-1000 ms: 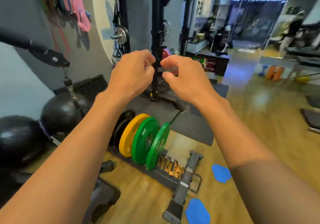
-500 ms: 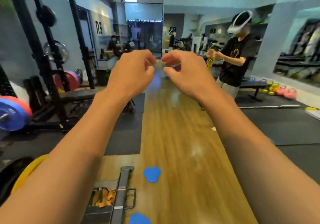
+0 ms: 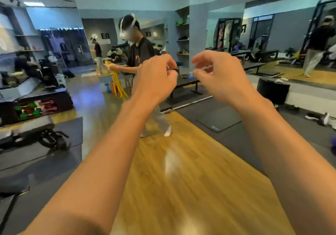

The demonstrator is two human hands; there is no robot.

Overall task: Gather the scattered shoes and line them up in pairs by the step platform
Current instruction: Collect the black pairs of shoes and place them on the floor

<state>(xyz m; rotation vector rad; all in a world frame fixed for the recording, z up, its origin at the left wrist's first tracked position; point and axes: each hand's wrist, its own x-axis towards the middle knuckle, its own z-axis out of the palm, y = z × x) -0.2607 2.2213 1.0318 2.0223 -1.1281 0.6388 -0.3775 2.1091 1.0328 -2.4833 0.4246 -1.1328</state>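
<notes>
Shoes [image 3: 317, 118], apparently, now lie at three o'clock after the view swung right; left hand [image 3: 156, 79] and right hand [image 3: 221, 76] hover half-curled, empty.

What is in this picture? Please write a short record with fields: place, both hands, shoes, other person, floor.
place: a gym hall with mirrors
left hand: raised, fingers curled, holds nothing
right hand: raised, fingers curled, holds nothing
shoes: dark ones lying on the black mat at far right, blurred
other person: stands ahead, headset on, holds yellow bands
floor: wooden strip between dark mats
</notes>
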